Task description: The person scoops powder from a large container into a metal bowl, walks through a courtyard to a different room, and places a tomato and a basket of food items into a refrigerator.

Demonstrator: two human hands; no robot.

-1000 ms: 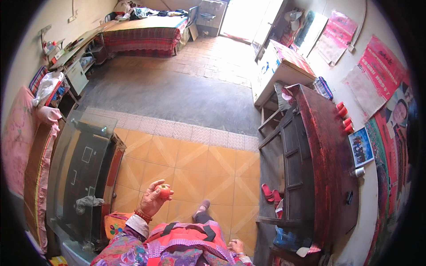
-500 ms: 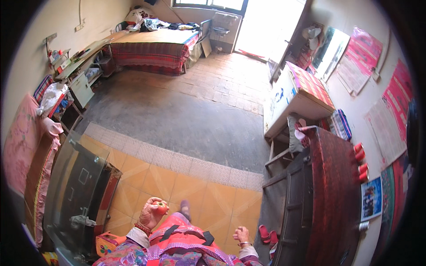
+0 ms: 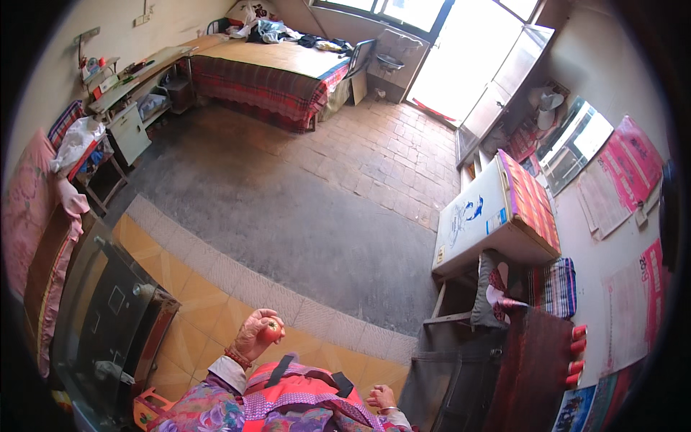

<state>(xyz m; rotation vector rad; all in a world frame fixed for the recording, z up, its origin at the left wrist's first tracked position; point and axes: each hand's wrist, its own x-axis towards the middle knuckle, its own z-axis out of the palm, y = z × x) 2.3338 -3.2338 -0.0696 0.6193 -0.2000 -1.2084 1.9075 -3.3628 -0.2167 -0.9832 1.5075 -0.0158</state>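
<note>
My left hand is closed around a red tomato, held out in front of my body at the lower middle. The tomato's stem end faces up, and a beaded bracelet sits on that wrist. My right hand hangs low beside my apron, its fingers loosely bent and nothing visible in them. The apron is red with a checked band, over flowered sleeves. Nearest to my right hand is a dark wooden cabinet; it does not touch it.
To the left stands a glass-topped table. A white chest freezer with a plaid cover stands at the right. Far off are a bed, a desk and an open doorway. Tiles, then grey floor, stretch ahead.
I have moved forward and the view has turned slightly; the freezer and dark cabinet have shifted in the picture. The tomato stays in my left hand. The red slippers have left view.
</note>
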